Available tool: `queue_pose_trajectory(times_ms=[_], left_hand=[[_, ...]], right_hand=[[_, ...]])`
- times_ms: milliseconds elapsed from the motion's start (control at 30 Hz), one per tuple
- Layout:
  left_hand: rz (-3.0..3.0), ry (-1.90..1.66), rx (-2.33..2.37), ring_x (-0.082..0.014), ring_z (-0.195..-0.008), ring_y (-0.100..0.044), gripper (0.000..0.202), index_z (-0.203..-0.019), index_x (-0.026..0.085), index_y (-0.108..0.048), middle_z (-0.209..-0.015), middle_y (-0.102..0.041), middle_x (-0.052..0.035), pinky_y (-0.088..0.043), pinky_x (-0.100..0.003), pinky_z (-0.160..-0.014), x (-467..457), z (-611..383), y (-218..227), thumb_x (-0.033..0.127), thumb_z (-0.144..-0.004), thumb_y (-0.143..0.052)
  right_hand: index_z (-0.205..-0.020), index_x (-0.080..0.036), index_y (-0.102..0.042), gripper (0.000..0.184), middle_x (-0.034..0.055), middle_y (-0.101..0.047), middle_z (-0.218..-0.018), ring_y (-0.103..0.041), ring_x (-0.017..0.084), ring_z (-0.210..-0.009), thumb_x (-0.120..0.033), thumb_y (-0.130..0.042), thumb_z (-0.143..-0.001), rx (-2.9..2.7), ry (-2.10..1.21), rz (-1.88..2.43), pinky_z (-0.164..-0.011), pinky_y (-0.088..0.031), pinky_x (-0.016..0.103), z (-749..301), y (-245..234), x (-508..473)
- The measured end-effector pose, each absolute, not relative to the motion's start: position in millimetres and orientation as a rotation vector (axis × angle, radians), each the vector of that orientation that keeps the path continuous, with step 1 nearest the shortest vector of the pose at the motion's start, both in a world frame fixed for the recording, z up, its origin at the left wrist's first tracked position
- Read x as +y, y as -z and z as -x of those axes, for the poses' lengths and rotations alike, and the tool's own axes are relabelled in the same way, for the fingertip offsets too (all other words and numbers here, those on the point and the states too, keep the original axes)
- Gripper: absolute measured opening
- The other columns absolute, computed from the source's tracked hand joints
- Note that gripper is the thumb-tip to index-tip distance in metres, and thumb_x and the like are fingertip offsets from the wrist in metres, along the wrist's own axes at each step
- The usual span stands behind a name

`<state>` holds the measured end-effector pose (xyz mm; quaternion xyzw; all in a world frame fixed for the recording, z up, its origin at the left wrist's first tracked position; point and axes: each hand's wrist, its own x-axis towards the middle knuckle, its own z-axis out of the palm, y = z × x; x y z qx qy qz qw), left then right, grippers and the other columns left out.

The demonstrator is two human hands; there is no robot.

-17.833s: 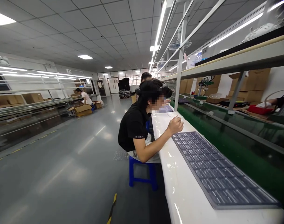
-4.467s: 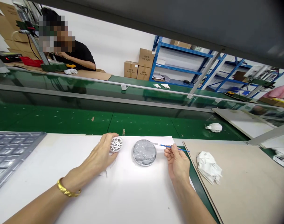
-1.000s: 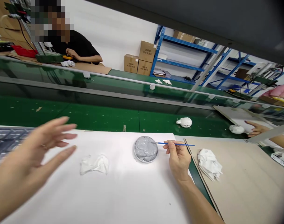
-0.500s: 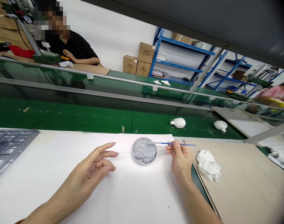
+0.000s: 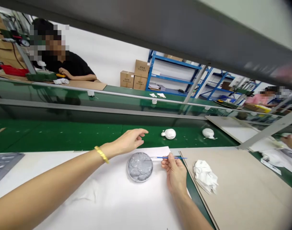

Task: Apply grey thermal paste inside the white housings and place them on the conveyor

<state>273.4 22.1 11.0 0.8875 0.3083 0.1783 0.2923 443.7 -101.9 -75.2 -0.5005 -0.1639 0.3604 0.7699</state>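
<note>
My right hand (image 5: 176,171) pinches a thin blue paintbrush (image 5: 161,157), held level, its tip at the right rim of a round dish of grey paste (image 5: 140,167). The dish stands on white paper (image 5: 117,204). Above and behind it, my left hand (image 5: 130,140) stretches over the green conveyor, fingers extended and holding nothing. To the right of its fingertips, apart from them, lies a white rounded part with slots (image 5: 170,134). A second white rounded part (image 5: 208,133) lies farther right on the green surface.
A crumpled white cloth (image 5: 205,176) lies on brown cardboard (image 5: 244,185) at the right. A grey plastic tray (image 5: 4,164) is at the left edge. Metal rails and a grey overhead shelf (image 5: 146,28) cross the view. One person sits opposite; others are at the right.
My left hand has moved forward and right, from beside the dish to over the green conveyor. My right hand still holds the brush near the dish. The view has tilted and shifted.
</note>
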Motion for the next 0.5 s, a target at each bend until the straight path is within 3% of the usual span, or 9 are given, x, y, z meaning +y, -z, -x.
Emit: queue_pose_trajectory(times_ms=[200,300,400,500], left_hand=[[-2.677,-0.237,0.495,-0.0265,-0.127,-0.039,0.057,-0.126,0.025,-0.049,-0.142,-0.038,-0.0062,-0.032,-0.038,-0.106,52,-370,-16,0.006,-0.073,-0.058],[-2.697,-0.135,0.516,-0.0299,-0.133,-0.029,0.062,-0.129,0.03,-0.045,-0.149,-0.027,-0.0023,-0.027,-0.047,-0.108,53,-408,-14,0.009,-0.074,-0.063],[-2.611,-0.069,0.739,-0.0316,-0.124,-0.04,0.06,-0.136,0.024,-0.034,-0.145,-0.032,-0.0104,-0.035,-0.054,-0.1,58,-433,-7,0.034,-0.083,-0.06],[-2.484,0.017,0.988,-0.0263,-0.108,-0.054,0.048,-0.129,0.017,-0.042,-0.128,-0.049,-0.0126,-0.046,-0.049,-0.089,68,-444,0,0.042,-0.089,-0.05]], right_hand=[[-0.075,-0.014,-0.057,0.037,0.0035,-0.064,-0.065,-0.061,0.015,-0.055,-0.044,-0.076,-0.064,-0.424,-0.774,1.09,-0.048,-0.052,0.025,-450,82,-101],[-0.076,-0.014,-0.056,0.037,0.0036,-0.065,-0.066,-0.061,0.015,-0.055,-0.044,-0.076,-0.065,-0.435,-0.763,1.102,-0.049,-0.052,0.026,-451,84,-102],[-0.077,-0.014,-0.056,0.037,0.0048,-0.066,-0.07,-0.061,0.015,-0.056,-0.044,-0.075,-0.067,-0.438,-0.746,1.11,-0.05,-0.053,0.026,-452,84,-104],[-0.079,-0.014,-0.056,0.036,0.0058,-0.066,-0.073,-0.062,0.015,-0.057,-0.045,-0.072,-0.07,-0.458,-0.742,1.129,-0.051,-0.054,0.027,-454,83,-105]])
